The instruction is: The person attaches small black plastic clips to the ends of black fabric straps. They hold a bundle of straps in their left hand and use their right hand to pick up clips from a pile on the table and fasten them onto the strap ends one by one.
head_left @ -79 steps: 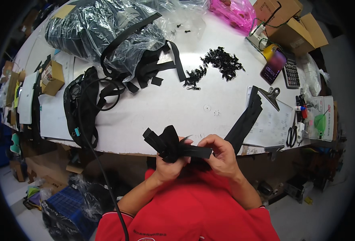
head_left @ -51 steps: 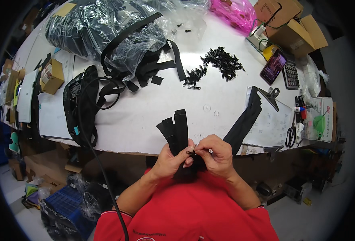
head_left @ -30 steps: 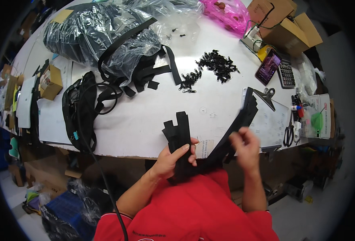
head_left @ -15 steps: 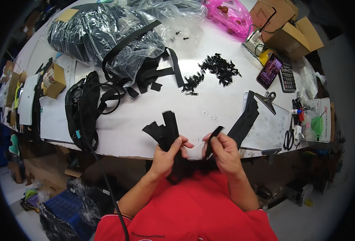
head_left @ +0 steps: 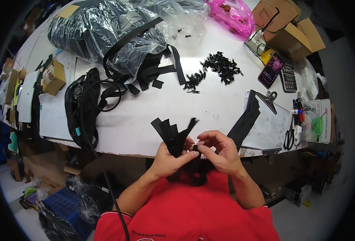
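Note:
My left hand is closed round a bundle of black zipper tapes, whose ends fan out above the thumb while the lower lengths hang toward my lap. Close beside it, my right hand pinches a small black piece, apparently a zipper tape end, between thumb and fingers. The fingertips of both hands nearly meet there, at the table's front edge. Whether a slider sits in the pinch is hidden. Farther back on the table lies a pile of small black zipper sliders, with a smaller heap at its left.
More black tapes lie by a clipboard at right, near scissors, a phone and a calculator. Back left is a plastic-wrapped bundle; a black bag and cable are at left.
My right hand has moved left to meet my left hand, bringing the black strip's end with it. The bundle in my left hand has shifted slightly right, its ends spread differently.

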`<state>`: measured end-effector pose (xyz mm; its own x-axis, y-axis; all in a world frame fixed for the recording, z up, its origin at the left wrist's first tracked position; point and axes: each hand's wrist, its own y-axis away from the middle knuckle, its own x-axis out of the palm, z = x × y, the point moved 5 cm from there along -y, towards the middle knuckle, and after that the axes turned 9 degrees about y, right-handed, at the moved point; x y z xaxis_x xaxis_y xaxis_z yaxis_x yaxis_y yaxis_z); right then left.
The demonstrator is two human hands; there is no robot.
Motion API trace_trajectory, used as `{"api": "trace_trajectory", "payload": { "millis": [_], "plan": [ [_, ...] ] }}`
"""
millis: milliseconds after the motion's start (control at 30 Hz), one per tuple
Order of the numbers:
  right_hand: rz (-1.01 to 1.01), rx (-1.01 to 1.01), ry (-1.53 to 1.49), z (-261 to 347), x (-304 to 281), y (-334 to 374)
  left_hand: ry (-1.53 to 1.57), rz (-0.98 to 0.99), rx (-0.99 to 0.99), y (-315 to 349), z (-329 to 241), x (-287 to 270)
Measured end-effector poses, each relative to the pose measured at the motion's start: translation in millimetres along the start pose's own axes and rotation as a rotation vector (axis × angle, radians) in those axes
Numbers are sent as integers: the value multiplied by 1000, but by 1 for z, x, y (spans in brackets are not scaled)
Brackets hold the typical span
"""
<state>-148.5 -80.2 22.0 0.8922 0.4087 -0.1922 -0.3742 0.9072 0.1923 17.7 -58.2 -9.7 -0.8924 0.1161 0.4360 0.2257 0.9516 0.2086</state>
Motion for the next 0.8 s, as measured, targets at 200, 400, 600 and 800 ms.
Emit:
{"api": "trace_trajectory", "payload": {
  "millis": [200,400,600,800],
  "plan": [
    [-1,-112,246,12,-3,0,-15,-26,22,6,5,-3],
    [-50,283,-322,-29,16,6,-404,-35,530,12,-4,-5],
    [132,156,-275,-37,25,-40,-89,-235,288,13,26,-27],
    [-539,-348,922,-29,-19,-130,198,-251,30,16,12,-27]
  ]
}}
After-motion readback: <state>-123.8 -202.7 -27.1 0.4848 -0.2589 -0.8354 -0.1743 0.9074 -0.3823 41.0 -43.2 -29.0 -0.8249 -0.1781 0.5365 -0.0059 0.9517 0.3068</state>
